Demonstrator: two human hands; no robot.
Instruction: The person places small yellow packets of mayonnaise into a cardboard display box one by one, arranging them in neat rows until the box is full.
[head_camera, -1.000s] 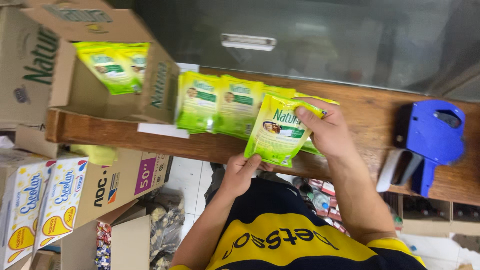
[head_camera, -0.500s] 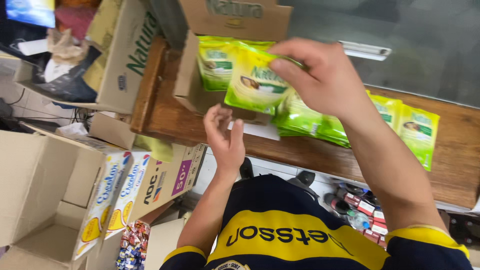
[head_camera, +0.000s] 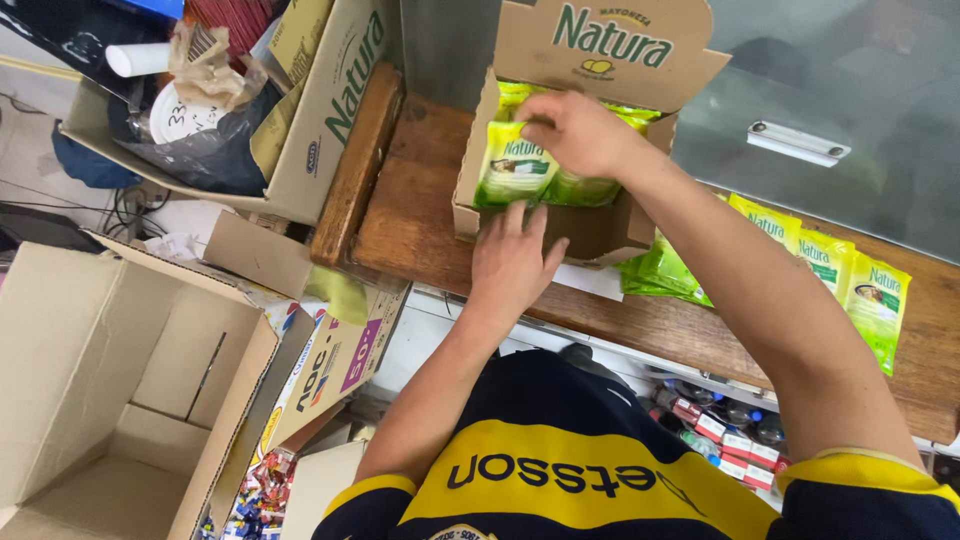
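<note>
On the wooden counter (head_camera: 420, 215), more green sachets (head_camera: 830, 265) lie beside the carton (head_camera: 590, 215). My left hand (head_camera: 512, 262), fingers spread, presses its front; my right hand (head_camera: 580, 130) seems to pinch a glossy green sachet (head_camera: 515, 165) inside.

A small open cardboard carton (head_camera: 590, 225) stands on the wooden tabletop (head_camera: 420, 215), its printed lid flap raised at the far side, packed with upright green-and-yellow sachets (head_camera: 515, 165). The right hand (head_camera: 580, 130) reaches into it, fingers on the sachets; the left hand (head_camera: 512, 262) lies flat against the carton's near wall. More matching sachets (head_camera: 850, 280) lie loose to the right.
</note>
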